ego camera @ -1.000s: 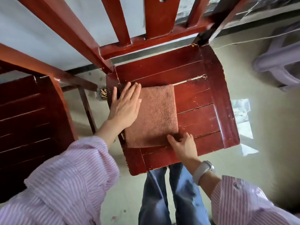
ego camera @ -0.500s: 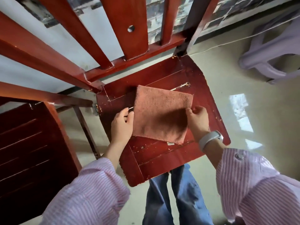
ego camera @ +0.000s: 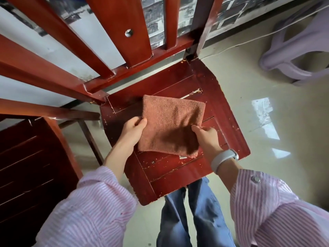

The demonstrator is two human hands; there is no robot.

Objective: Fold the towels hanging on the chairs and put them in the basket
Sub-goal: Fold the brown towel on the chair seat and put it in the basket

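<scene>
1. You are standing in a lived-in room of a home, going by its worn red wooden chairs with chipped paint.
2. The glossy tiled floor carries a lilac plastic stool and a thin cable along the wall.

Left hand, right hand: fingers pinching towel edges.

The backrest slats rise close behind the chair seat, walling off its far side. A second red chair stands just to the left. To the right, open tiled floor runs to a lilac plastic stool, well apart.
</scene>
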